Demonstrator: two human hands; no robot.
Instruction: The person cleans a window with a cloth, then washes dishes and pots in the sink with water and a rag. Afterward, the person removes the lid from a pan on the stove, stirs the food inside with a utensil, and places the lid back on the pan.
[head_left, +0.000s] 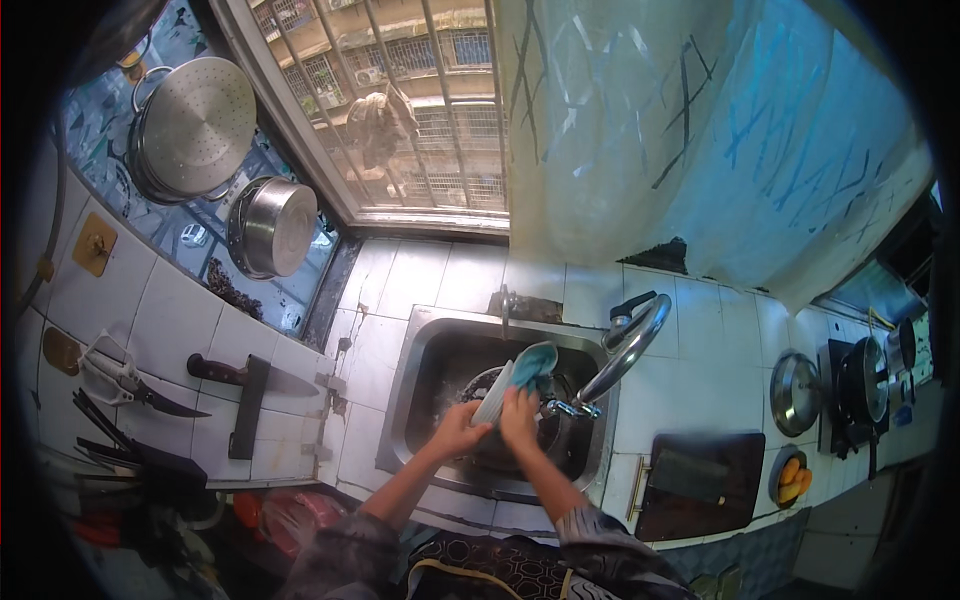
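Over the stainless steel sink (395, 420), my left hand (455, 433) grips the lower edge of a white dish (492, 397), which is tilted steeply. My right hand (519, 420) is closed on a blue-green cloth (534, 366) beside the dish. Behind the cloth shows a pale rounded rim, perhaps of a bowl. Dark cookware, partly hidden by my hands and the dish, lies in the basin below. A curved chrome faucet (637, 349) reaches over the sink's right side, its outlet close to my right hand.
Right of the sink are a cleaver (686, 478) on a dark cutting board (739, 495), a metal lid (795, 394), a bowl of orange food (793, 480) and a pan (864, 382) on the stove. A knife (289, 381) and kitchen shears (150, 390) hang on the left wall.
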